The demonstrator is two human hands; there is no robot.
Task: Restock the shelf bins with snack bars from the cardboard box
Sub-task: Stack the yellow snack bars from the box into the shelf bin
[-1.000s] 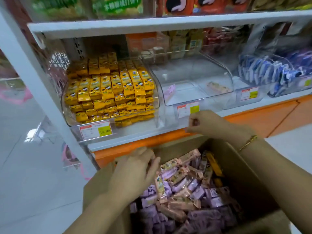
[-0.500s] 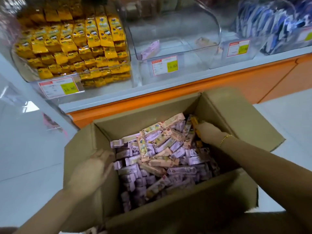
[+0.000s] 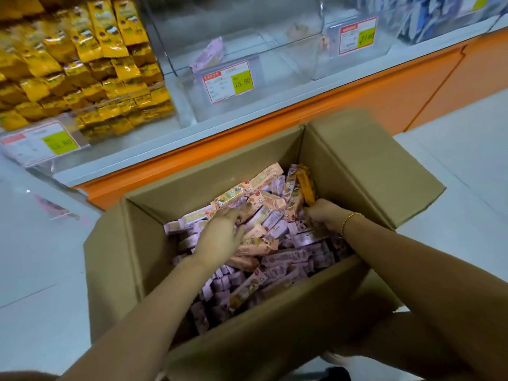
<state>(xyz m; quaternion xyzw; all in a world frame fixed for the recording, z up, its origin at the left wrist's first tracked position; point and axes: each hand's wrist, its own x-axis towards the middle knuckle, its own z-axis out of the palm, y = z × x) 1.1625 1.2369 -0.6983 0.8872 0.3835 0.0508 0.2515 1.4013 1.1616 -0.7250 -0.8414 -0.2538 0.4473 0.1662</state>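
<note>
An open cardboard box (image 3: 244, 160) stands on the floor below the shelf, filled with purple and peach snack bars (image 3: 291, 257). My left hand (image 3: 220, 237) reaches into the middle of the box, fingers stretched out over the bars and touching them. My right hand (image 3: 324, 213) is at the box's far right corner, fingers curled round the lower end of an upright orange bar (image 3: 303, 185). Above, the clear middle shelf bin (image 3: 275, 48) holds a single purple bar (image 3: 209, 55). A second clear bin (image 3: 384, 48) to its right looks almost bare.
A bin packed with yellow packets (image 3: 82, 64) fills the shelf's left side, and blue packets (image 3: 428, 20) show at the far right. Price tags hang on the bin fronts. The box's right flap (image 3: 371, 166) lies open toward the orange shelf base (image 3: 371, 89). White floor surrounds the box.
The view dropped from the shelf to the box. My right hand came down from the shelf edge into the box's right corner. My left hand moved from the box's left wall onto the bars.
</note>
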